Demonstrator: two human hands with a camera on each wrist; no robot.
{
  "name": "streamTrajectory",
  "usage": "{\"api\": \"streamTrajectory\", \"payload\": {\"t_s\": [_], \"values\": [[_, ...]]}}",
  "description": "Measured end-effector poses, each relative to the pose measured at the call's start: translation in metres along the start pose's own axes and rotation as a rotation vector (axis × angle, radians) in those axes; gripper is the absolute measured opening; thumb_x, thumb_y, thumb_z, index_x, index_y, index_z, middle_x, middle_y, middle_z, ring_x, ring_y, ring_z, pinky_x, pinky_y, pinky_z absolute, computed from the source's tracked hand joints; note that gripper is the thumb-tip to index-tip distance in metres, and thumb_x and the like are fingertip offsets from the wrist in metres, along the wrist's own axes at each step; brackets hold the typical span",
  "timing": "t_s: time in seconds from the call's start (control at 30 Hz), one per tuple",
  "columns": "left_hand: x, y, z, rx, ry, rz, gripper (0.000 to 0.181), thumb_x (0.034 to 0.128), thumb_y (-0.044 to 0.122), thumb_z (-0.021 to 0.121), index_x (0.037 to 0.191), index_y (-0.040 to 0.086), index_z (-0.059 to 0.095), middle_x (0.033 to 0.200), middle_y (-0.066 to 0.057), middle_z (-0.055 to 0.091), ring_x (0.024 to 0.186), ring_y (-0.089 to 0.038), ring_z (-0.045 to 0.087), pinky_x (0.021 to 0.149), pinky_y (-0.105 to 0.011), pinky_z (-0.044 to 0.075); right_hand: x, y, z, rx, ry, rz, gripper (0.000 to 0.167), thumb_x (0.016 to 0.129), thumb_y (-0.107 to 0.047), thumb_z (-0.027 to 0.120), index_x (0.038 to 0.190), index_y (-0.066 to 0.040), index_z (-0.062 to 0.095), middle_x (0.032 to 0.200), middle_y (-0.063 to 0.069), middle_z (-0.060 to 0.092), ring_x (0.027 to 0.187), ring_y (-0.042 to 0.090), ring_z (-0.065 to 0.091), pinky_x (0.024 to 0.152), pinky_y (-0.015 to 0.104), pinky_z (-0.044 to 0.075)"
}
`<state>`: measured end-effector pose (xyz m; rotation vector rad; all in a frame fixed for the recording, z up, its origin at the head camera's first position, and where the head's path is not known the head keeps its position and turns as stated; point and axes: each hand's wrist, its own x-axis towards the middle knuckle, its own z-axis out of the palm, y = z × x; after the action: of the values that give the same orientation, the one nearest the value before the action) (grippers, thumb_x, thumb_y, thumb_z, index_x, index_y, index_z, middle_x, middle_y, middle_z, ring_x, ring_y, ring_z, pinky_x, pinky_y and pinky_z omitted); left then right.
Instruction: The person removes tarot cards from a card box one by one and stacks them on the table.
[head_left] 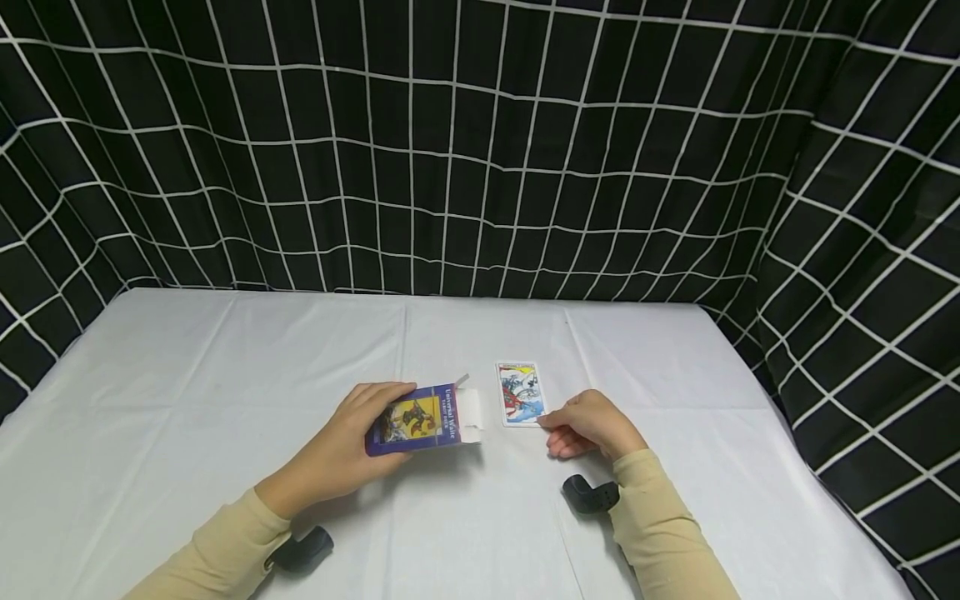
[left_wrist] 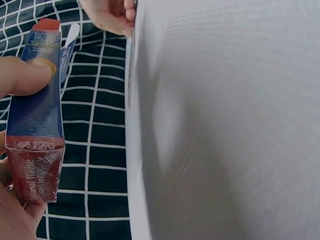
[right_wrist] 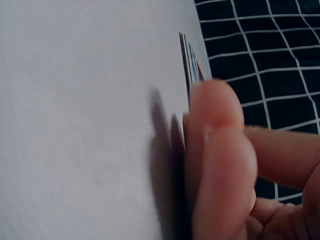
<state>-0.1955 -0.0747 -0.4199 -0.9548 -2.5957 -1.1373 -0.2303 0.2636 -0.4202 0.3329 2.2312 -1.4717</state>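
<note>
In the head view my left hand [head_left: 345, 442] grips a blue tarot card box [head_left: 412, 419], thumb on one long side and fingers on the other. Its white end flap [head_left: 469, 414] stands open, facing right. The left wrist view shows the thumb pressed on the blue side of the box [left_wrist: 37, 112], above its red, plastic-wrapped end. To the right, a tarot card [head_left: 521, 392] lies face up on the cloth. My right hand [head_left: 588, 425] pinches its near right corner. Seen edge-on in the right wrist view, the card [right_wrist: 186, 57] has more than one layer; the fingers [right_wrist: 217, 107] hide its near end.
A white cloth [head_left: 210, 417] covers the table. Black fabric with a white grid [head_left: 420, 167] rises behind it and at both sides. Dark devices are strapped at the left wrist [head_left: 302, 550] and the right wrist [head_left: 591, 495].
</note>
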Motion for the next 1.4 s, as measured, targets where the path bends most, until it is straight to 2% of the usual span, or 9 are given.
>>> {"api": "streamTrajectory", "payload": {"t_s": [0.2, 0.37, 0.6, 0.77, 0.97, 1.2, 1.4], "values": [[-0.001, -0.001, 0.001, 0.009, 0.007, 0.008, 0.074, 0.0772, 0.014, 0.083, 0.143, 0.006, 0.049, 0.142, -0.011, 0.054, 0.128, -0.029, 0.047, 0.106, -0.054, 0.042, -0.007, -0.005, -0.007, 0.028, -0.008, -0.033, 0.02, 0.09, -0.012, 0.068, 0.09, 0.008, 0.066, 0.059, 0.003, 0.069, 0.051, 0.006, 0.066, 0.053, 0.021, 0.056], [-0.002, -0.001, 0.0, 0.002, 0.003, 0.002, 0.075, 0.0768, 0.013, 0.083, 0.143, 0.007, 0.048, 0.143, -0.011, 0.053, 0.129, -0.029, 0.047, 0.108, -0.054, 0.041, -0.018, -0.019, -0.005, 0.037, 0.017, -0.126, 0.027, 0.088, -0.014, 0.071, 0.097, 0.011, 0.065, 0.064, 0.001, 0.07, 0.056, 0.006, 0.067, 0.056, 0.021, 0.057], [-0.002, -0.001, 0.0, 0.002, 0.01, 0.008, 0.075, 0.0768, 0.013, 0.083, 0.143, 0.006, 0.049, 0.143, -0.011, 0.053, 0.129, -0.029, 0.047, 0.107, -0.055, 0.041, -0.037, -0.039, 0.015, 0.107, 0.04, -0.298, 0.024, 0.086, -0.008, 0.072, 0.1, 0.011, 0.068, 0.074, 0.002, 0.074, 0.068, 0.009, 0.071, 0.068, 0.025, 0.061], [-0.002, -0.001, 0.0, -0.002, 0.006, 0.005, 0.075, 0.0768, 0.013, 0.083, 0.144, 0.007, 0.048, 0.143, -0.012, 0.053, 0.13, -0.029, 0.046, 0.108, -0.055, 0.041, -0.046, -0.047, 0.035, 0.173, 0.055, -0.374, 0.025, 0.084, -0.002, 0.073, 0.101, 0.015, 0.065, 0.081, 0.006, 0.074, 0.071, 0.014, 0.073, 0.075, 0.033, 0.062], [-0.001, 0.0, -0.001, -0.002, -0.002, 0.004, 0.076, 0.0771, 0.014, 0.083, 0.144, 0.008, 0.048, 0.143, -0.011, 0.053, 0.13, -0.028, 0.046, 0.108, -0.054, 0.041, -0.051, -0.05, 0.051, 0.167, 0.075, -0.415, 0.031, 0.083, -0.002, 0.072, 0.108, 0.016, 0.065, 0.089, 0.008, 0.073, 0.075, 0.013, 0.073, 0.078, 0.034, 0.062], [-0.001, 0.001, 0.0, -0.002, -0.002, 0.004, 0.074, 0.078, 0.013, 0.082, 0.144, 0.009, 0.049, 0.141, -0.01, 0.055, 0.128, -0.028, 0.048, 0.106, -0.053, 0.042, -0.051, -0.049, 0.063, 0.163, 0.065, -0.422, 0.031, 0.082, -0.005, 0.074, 0.109, 0.011, 0.068, 0.097, 0.01, 0.073, 0.082, 0.012, 0.072, 0.084, 0.033, 0.06], [-0.001, 0.002, -0.001, 0.002, -0.007, 0.006, 0.074, 0.0781, 0.015, 0.082, 0.144, 0.009, 0.049, 0.142, -0.01, 0.055, 0.128, -0.028, 0.048, 0.107, -0.053, 0.042, -0.053, -0.05, 0.071, 0.115, 0.088, -0.428, 0.032, 0.08, -0.009, 0.079, 0.106, 0.005, 0.07, 0.09, 0.004, 0.074, 0.08, 0.01, 0.069, 0.081, 0.027, 0.057]]}}
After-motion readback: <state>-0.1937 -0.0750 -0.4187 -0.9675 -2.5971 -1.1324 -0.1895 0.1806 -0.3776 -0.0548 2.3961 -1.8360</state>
